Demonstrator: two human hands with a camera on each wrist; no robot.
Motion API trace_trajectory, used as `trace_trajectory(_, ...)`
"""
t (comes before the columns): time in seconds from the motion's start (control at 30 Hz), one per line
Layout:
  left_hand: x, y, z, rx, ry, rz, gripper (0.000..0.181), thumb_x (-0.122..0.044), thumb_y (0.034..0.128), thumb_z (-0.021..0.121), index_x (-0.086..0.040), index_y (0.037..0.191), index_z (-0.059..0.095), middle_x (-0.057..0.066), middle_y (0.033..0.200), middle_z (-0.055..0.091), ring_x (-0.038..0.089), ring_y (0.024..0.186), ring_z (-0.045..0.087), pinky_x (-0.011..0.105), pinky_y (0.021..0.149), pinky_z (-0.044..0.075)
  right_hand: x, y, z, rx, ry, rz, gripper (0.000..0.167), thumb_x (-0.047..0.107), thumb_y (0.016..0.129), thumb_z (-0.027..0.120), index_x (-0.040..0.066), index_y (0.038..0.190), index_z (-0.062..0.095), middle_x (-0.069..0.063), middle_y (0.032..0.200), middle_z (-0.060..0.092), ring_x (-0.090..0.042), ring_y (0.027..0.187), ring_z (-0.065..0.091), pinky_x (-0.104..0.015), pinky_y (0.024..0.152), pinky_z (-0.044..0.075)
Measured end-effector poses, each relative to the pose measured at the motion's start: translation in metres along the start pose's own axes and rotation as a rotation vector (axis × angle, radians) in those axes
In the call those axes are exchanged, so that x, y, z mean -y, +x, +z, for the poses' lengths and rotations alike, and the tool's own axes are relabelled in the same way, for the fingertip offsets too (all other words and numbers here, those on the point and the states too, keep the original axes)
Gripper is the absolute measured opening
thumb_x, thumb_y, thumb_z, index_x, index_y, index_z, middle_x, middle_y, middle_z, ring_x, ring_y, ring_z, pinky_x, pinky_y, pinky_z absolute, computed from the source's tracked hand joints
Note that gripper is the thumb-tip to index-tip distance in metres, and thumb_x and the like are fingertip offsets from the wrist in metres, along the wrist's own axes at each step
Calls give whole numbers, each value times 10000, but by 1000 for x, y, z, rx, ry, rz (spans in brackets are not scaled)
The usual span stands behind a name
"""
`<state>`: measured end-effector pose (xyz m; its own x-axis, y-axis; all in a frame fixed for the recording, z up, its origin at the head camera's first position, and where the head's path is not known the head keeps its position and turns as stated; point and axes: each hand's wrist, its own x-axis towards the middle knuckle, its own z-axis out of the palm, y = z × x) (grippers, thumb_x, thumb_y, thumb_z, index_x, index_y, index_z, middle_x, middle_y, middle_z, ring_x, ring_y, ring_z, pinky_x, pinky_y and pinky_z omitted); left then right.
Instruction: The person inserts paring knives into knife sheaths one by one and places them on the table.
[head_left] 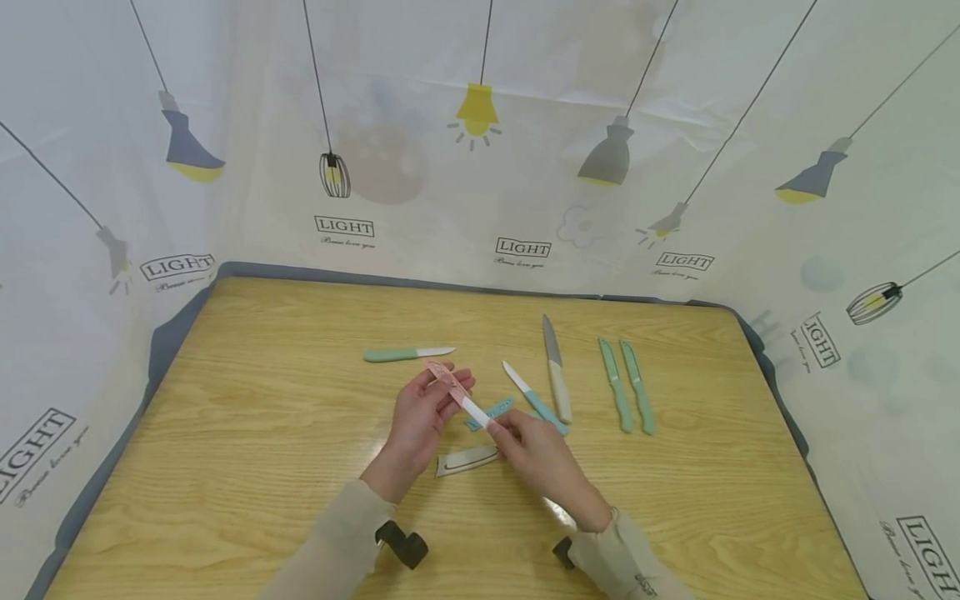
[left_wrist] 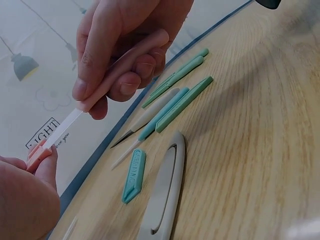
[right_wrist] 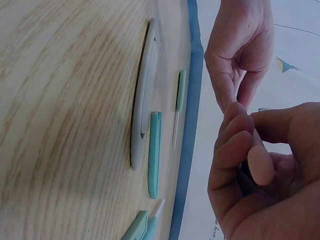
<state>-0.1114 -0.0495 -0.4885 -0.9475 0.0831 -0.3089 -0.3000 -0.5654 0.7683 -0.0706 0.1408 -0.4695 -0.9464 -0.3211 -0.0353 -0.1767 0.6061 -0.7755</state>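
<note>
From afar I record: wooden table (head_left: 262, 433); above it, right hand (head_left: 543, 457) closed, left hand (head_left: 420, 414) partly curled. Between them is a pink knife (left_wrist: 118, 73), gripped by the right, its blade (head_left: 476, 412) partly inside a pink cover (head_left: 442, 374) pinched by the left.

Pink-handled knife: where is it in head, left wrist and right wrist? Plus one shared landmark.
Head: pink-handled knife lower middle, between left hand and right hand.
Left wrist: pink-handled knife upper left, in the right hand's grip, slanting down-left.
Right wrist: pink-handled knife lower right, seen nearly end-on in the right hand.
Shared landmark: grey sheath.
</note>
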Motion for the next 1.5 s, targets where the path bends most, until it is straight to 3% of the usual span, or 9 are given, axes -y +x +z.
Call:
trace_trajectory(0.53, 0, -4, 5, 29, 19, -3, 404, -18, 1102, 433, 119, 1478, 377, 308, 1388, 571, 217, 1147, 693, 314, 1020, 554, 4, 6, 2, -14, -5, 9, 208, 212, 1068, 601, 50, 990, 706, 78, 675, 596, -50, 527, 448, -211, 453, 369)
trace_trajectory(0.8, 1, -5, 5, 43, 22, 16, 419, -16, 1103, 428, 140, 1483, 350, 344, 1408, 535, 233, 1158, 689, 314, 1022, 552, 5, 9, 2, -13, 15, -9, 220, 198, 1070, 594, 27, 1000, 712, -7, 699, 651, -46, 523, 447, -206, 453, 361)
trace_trajectory(1.13, 2, -4, 6, 24, 17, 7, 402, -14, 1103, 429, 119, 1478, 380, 263, 1340, 613, 238, 1170, 685, 317, 1025, 550, 6, 12, 4, -8, 30, 24, 233, 213, 1071, 587, 22, 1019, 709, 16, 688, 646, -64, 529, 474, -213, 459, 383)
trace_trajectory(1.5, 6, -3, 7, 33, 17, 17, 397, -6, 1102, 425, 126, 1474, 378, 269, 1338, 614, 232, 1161, 689, 319, 1024, 550, 9, 16, 4, -18, 37, 44, 214, 218, 1067, 593, 42, 1029, 710, 63, 691, 635, -79, 556, 509, -221, 484, 422)
